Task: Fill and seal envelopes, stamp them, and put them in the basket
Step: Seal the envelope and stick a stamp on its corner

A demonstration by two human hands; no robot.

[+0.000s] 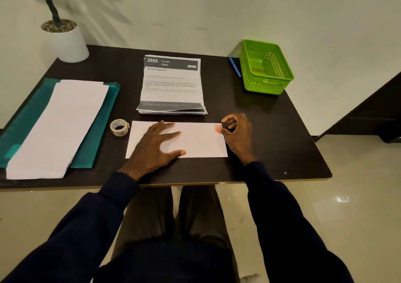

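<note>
A white envelope (pixel 195 143) lies flat near the front edge of the dark table (pixel 271 130). My left hand (pixel 156 146) presses on its left half with fingers spread. My right hand (pixel 236 133) grips a small dark stamper (pixel 226 124) at the envelope's top right corner, just beside a reddish stamp mark (pixel 217 128). A green plastic basket (pixel 265 68) stands at the back right of the table. A stack of printed sheets (pixel 171 85) lies behind the envelope.
A pile of white envelopes (pixel 58 126) rests on a teal folder (pixel 95 135) at the left. A tape roll (pixel 119 127) sits left of the envelope. A blue pen (pixel 235 67) lies beside the basket. A potted plant (pixel 65 37) stands at the back left.
</note>
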